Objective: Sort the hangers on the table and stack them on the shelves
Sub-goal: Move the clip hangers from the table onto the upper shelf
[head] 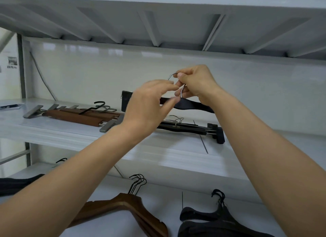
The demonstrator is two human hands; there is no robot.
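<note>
I hold a black clip hanger (192,105) in the air above the middle shelf (169,155). My right hand (195,82) pinches its silver hook. My left hand (148,104) grips the bar just left of the hook, hiding part of the bar and one clip. Below it lies a stack of black clip hangers (190,129). A stack of brown clip hangers (75,115) with grey clips lies on the same shelf to the left.
On the lower shelf lie brown wooden coat hangers (127,208), black coat hangers (211,219) and a dark pile (17,183) at far left. The upper shelf's ribbed underside (158,25) hangs close overhead. A grey upright (22,65) stands at left.
</note>
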